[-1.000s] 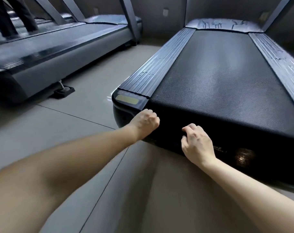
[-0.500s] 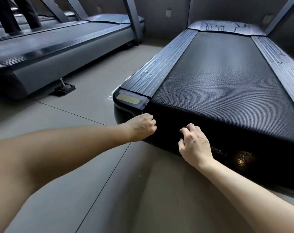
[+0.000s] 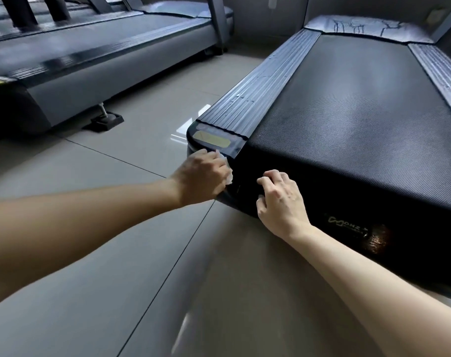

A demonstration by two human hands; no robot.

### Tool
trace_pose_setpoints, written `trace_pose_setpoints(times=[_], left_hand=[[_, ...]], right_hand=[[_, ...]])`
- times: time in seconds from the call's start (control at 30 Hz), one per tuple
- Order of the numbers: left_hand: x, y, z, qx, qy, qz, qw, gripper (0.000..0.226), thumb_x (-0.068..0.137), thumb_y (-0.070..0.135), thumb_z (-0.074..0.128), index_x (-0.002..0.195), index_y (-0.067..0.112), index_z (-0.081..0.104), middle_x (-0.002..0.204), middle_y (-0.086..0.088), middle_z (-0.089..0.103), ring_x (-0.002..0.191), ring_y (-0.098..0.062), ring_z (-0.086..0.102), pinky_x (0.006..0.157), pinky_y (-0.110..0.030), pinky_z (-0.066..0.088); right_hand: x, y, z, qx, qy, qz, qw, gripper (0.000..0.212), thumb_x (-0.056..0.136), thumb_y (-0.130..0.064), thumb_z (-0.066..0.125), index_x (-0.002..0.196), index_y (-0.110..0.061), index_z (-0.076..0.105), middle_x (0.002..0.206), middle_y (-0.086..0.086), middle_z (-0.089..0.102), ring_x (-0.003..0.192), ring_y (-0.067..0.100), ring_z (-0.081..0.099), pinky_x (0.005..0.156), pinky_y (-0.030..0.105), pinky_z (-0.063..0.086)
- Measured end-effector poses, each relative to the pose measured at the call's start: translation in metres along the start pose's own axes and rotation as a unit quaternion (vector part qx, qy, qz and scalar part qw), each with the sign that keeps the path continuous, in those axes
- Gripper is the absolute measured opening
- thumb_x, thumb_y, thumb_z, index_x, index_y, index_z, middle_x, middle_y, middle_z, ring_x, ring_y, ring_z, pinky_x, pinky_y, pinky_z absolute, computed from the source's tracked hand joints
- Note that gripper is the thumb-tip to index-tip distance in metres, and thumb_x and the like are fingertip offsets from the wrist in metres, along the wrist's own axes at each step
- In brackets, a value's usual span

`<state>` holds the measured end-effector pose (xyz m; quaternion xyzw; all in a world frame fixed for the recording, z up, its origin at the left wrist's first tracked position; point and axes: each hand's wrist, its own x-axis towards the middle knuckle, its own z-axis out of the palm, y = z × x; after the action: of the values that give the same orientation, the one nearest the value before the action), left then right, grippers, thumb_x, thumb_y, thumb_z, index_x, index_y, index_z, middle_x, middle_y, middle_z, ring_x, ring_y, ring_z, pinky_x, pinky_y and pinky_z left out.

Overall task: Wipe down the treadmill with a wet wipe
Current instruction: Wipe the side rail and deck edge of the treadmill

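Note:
A black treadmill (image 3: 348,130) fills the right half of the view, its rear end facing me. My left hand (image 3: 202,176) grips a white wet wipe (image 3: 228,173) and presses it against the rear left corner, just below the yellow label on the end cap. Only the edges of the wipe show past the fingers. My right hand (image 3: 281,199) rests with curled fingers on the rear end face of the treadmill, a little to the right of the left hand, and holds nothing I can see.
A second treadmill (image 3: 90,63) stands to the left, with a levelling foot (image 3: 104,121) on the glossy tiled floor (image 3: 147,119). A person's legs (image 3: 36,9) stand on a machine at the far left. Upright posts rise at the back.
My left hand has slid left along the rear edge toward the corner, and the white wipe now shows under its fingers. The right hand has stayed almost in place.

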<state>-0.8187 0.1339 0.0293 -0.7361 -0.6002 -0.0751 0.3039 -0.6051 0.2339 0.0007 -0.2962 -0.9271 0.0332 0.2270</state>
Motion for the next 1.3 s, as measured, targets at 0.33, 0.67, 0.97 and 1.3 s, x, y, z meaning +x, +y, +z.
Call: trace_pose_setpoints(times=[0.33,0.67,0.97,1.3], left_hand=[[-0.019,0.083,0.03,-0.472,-0.141,-0.521,0.697,0.024,0.092,0.02,0.061,0.075,0.031,0.074,0.077,0.014,0.072,0.067,-0.005,0.058,0.059,-0.022,0.043],[-0.034,0.039,0.063,-0.565,0.037,-0.728,0.386,0.023,0.091,0.008,0.061,0.071,0.018,0.061,0.07,0.0,0.061,0.068,-0.021,0.057,0.061,-0.025,0.047],[-0.002,0.109,0.066,-0.656,-0.033,-0.692,0.298,0.02,0.074,-0.002,0.065,0.059,0.012,0.066,0.053,-0.003,0.061,0.044,-0.016,0.052,0.046,-0.02,0.039],[-0.022,0.003,0.08,-0.589,0.167,-0.765,0.199,0.027,0.093,0.007,0.037,0.069,0.019,0.038,0.062,0.001,0.037,0.055,-0.017,0.032,0.045,-0.021,0.025]], right_hand=[[0.034,-0.028,0.016,0.001,0.018,0.0,1.0,0.041,0.079,-0.011,0.059,0.118,-0.001,0.067,0.126,0.011,0.063,0.117,0.033,0.054,0.099,0.046,0.049],[-0.006,-0.012,0.031,-0.105,-0.042,-0.063,0.992,0.068,0.083,-0.012,0.059,0.148,0.004,0.046,0.162,0.017,0.036,0.151,0.03,0.032,0.125,0.044,0.025],[-0.006,-0.014,0.035,-0.113,-0.042,-0.065,0.991,0.068,0.087,-0.024,0.043,0.149,0.005,0.042,0.163,0.019,0.031,0.152,0.033,0.029,0.125,0.046,0.022],[-0.005,-0.022,0.042,-0.098,-0.02,-0.035,0.994,0.073,0.076,-0.008,0.059,0.147,0.006,0.046,0.163,0.019,0.033,0.152,0.033,0.029,0.125,0.049,0.023]])
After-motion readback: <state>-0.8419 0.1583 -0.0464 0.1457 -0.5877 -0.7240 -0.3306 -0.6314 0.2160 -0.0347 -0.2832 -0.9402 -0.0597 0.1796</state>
